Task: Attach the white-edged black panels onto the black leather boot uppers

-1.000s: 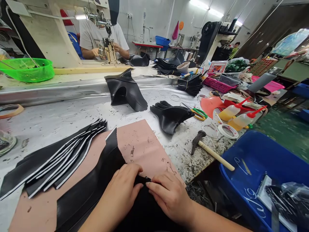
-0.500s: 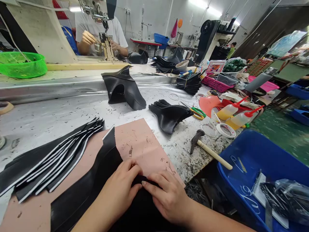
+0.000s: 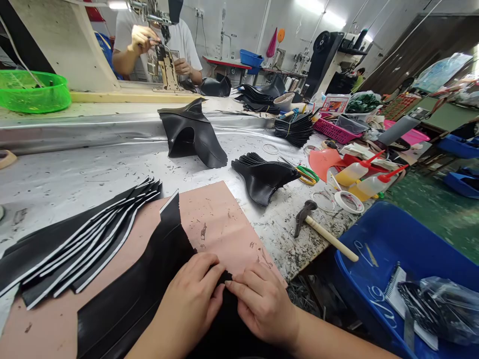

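My left hand (image 3: 192, 294) and my right hand (image 3: 262, 301) meet fingertip to fingertip at the near edge of the table, both pinching the edge of a long black leather piece (image 3: 149, 284). That piece lies on a pink cutting mat (image 3: 220, 224) and runs up to a white-edged point. A fanned stack of black pieces with white edges (image 3: 82, 239) lies just left of it.
A hammer with a wooden handle (image 3: 324, 232) lies right of the mat. Black shaped uppers (image 3: 190, 134) and a folded stack (image 3: 264, 177) stand farther back, near scissors (image 3: 307, 174) and glue bottles (image 3: 359, 172). A blue bin (image 3: 396, 249) sits lower right. Another person (image 3: 157, 45) works at a sewing machine.
My hands shifted slightly along the leather edge, fingertips now closer together. The person at the far machine raised a hand. The view tilted a little.
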Motion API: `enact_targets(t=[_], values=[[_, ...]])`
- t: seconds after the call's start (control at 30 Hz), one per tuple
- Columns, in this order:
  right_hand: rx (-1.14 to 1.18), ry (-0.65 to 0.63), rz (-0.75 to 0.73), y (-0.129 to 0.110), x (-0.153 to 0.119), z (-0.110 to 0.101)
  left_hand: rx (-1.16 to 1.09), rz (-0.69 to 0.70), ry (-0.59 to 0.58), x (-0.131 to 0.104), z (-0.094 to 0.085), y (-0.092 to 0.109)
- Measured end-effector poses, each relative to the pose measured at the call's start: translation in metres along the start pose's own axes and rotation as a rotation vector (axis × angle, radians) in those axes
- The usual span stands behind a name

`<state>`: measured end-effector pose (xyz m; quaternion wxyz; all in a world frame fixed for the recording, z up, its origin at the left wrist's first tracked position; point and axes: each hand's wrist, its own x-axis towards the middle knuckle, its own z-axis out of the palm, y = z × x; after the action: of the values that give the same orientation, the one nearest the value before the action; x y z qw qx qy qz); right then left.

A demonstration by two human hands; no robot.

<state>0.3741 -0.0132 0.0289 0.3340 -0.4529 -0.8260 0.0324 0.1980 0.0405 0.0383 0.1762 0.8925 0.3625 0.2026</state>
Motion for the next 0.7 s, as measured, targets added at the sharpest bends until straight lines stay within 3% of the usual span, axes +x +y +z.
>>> enact_targets(t=[0.37, 0.7], values=[[-0.003, 0.001, 0.013, 0.001, 0.0, 0.0, -0.155, -0.045, -0.127, 0.007, -0.01, -0.004], [-0.004, 0.016, 0.016, 0.001, 0.0, 0.0, 0.034, 0.001, -0.015, 0.006, 0.004, -0.005]])
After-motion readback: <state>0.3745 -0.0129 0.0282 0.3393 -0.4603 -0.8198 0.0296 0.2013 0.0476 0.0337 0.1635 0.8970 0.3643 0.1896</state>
